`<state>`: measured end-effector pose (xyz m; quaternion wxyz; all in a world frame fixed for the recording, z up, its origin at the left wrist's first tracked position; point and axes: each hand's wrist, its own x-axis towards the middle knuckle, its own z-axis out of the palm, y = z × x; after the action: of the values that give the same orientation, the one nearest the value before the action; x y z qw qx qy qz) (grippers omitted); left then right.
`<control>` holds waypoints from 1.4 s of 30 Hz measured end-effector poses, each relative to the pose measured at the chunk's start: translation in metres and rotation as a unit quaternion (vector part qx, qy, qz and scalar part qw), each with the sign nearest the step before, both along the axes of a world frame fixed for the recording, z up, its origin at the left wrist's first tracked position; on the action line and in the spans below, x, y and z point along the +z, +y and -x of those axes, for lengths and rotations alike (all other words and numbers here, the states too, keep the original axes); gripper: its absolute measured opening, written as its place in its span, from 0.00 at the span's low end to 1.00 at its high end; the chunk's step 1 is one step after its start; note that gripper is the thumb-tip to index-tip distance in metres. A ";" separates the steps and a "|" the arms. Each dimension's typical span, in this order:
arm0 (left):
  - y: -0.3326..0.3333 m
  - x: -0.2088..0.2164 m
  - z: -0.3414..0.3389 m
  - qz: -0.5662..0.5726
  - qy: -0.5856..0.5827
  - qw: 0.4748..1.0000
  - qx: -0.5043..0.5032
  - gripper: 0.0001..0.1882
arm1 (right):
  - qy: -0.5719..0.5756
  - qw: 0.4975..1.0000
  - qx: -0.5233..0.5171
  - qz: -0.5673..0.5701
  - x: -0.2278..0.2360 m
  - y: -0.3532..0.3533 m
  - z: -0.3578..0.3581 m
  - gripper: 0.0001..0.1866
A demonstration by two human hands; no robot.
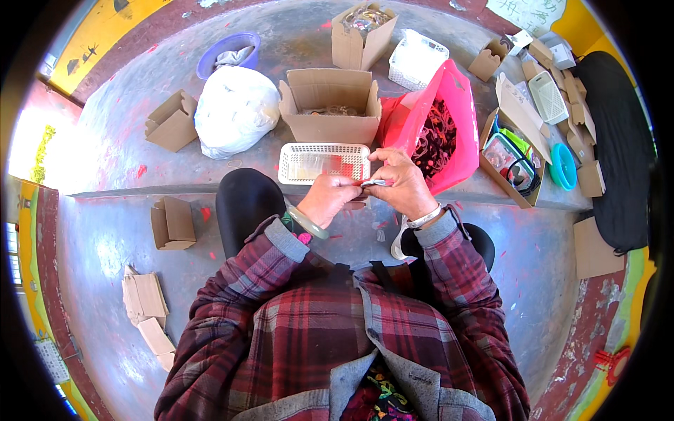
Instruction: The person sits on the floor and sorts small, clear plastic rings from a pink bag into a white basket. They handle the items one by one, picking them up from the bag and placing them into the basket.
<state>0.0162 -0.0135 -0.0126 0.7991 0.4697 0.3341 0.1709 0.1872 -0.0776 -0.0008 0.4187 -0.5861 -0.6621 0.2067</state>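
My left hand and my right hand meet in front of me, fingers pinched on a small item with a pale, shiny part and a bit of red. Its kind is too small to make out. Just beyond the fingers stands a cream plastic basket with slotted walls, holding something clear and red. To its right leans a bright pink plastic bag, its mouth showing many dark and pinkish-red loops or strands. Behind the basket, an open cardboard box has small clear-wrapped things inside.
A stuffed white bag and a purple basin sit at the left. A white basket and another carton stand behind. At the right lie a box of tools and packets and a teal ring-shaped item. A raised ledge edge crosses ahead.
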 end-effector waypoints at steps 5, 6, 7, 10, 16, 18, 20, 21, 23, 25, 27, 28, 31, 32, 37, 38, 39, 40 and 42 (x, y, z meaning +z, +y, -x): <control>0.002 -0.010 0.000 -0.041 -0.005 0.999 -0.026 0.13 | -0.005 1.000 0.019 0.001 0.002 0.002 -0.002 0.09; 0.002 -0.012 0.001 -0.049 -0.009 0.998 -0.031 0.13 | 0.006 0.999 0.031 0.013 0.000 0.002 -0.004 0.09; 0.002 -0.013 0.000 -0.056 -0.013 0.998 -0.037 0.13 | 0.017 0.999 0.042 0.025 -0.005 0.003 -0.006 0.09; -0.001 -0.011 -0.001 -0.053 -0.017 0.998 -0.036 0.14 | 0.023 0.998 0.048 0.017 -0.013 0.004 -0.007 0.08; -0.001 -0.004 0.000 0.047 -0.052 0.997 -0.028 0.14 | -0.054 0.998 0.023 -0.036 -0.006 0.003 -0.005 0.09; 0.000 -0.003 0.000 0.046 -0.046 0.998 -0.026 0.15 | -0.020 0.999 0.024 -0.007 -0.005 0.003 -0.007 0.09; 0.000 -0.002 0.000 0.044 -0.045 0.998 -0.024 0.14 | 0.036 0.998 0.031 0.043 -0.001 0.002 -0.009 0.09; 0.000 0.001 0.000 0.042 -0.048 0.998 -0.023 0.14 | 0.046 0.997 0.040 0.052 0.001 0.002 -0.009 0.09; 0.000 0.002 0.000 0.042 -0.052 0.998 -0.022 0.14 | 0.065 0.994 0.059 0.071 0.005 0.000 -0.010 0.09; 0.000 0.001 0.000 0.044 -0.055 0.997 -0.023 0.14 | 0.020 0.995 0.075 0.058 -0.003 0.001 -0.012 0.11; -0.001 0.000 -0.001 0.053 -0.041 0.998 -0.021 0.14 | -0.014 0.995 0.090 0.044 -0.007 0.001 -0.012 0.12; -0.001 0.000 0.000 0.058 -0.034 0.998 -0.018 0.13 | -0.024 0.994 0.097 0.037 -0.007 0.001 -0.012 0.12; -0.001 0.002 0.000 0.059 -0.028 0.998 -0.014 0.14 | -0.045 0.991 0.118 0.032 -0.013 0.003 -0.012 0.10; -0.002 0.001 0.000 0.059 -0.027 0.998 -0.015 0.14 | -0.050 0.990 0.124 0.033 -0.015 0.003 -0.013 0.10; -0.001 -0.005 0.000 0.062 -0.019 0.998 -0.022 0.14 | -0.031 0.986 0.165 0.025 -0.017 0.007 -0.014 0.10; -0.001 -0.006 0.000 0.056 -0.017 0.998 -0.021 0.14 | -0.029 0.985 0.168 0.017 -0.018 0.007 -0.014 0.10; -0.001 -0.007 0.000 0.050 -0.015 0.998 -0.020 0.14 | -0.036 0.984 0.176 0.021 -0.018 0.006 -0.014 0.10; -0.002 -0.007 0.000 0.043 -0.012 0.999 -0.020 0.14 | -0.043 0.982 0.184 0.025 -0.017 0.006 -0.014 0.10; -0.005 -0.005 -0.001 0.030 -0.008 0.999 -0.021 0.15 | -0.053 0.980 0.188 0.029 -0.015 0.005 -0.013 0.10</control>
<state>0.0172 -0.0182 -0.0173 0.8188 0.4509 0.3230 0.1480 0.2007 -0.0727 -0.0161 0.3192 -0.4735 -0.7754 0.2696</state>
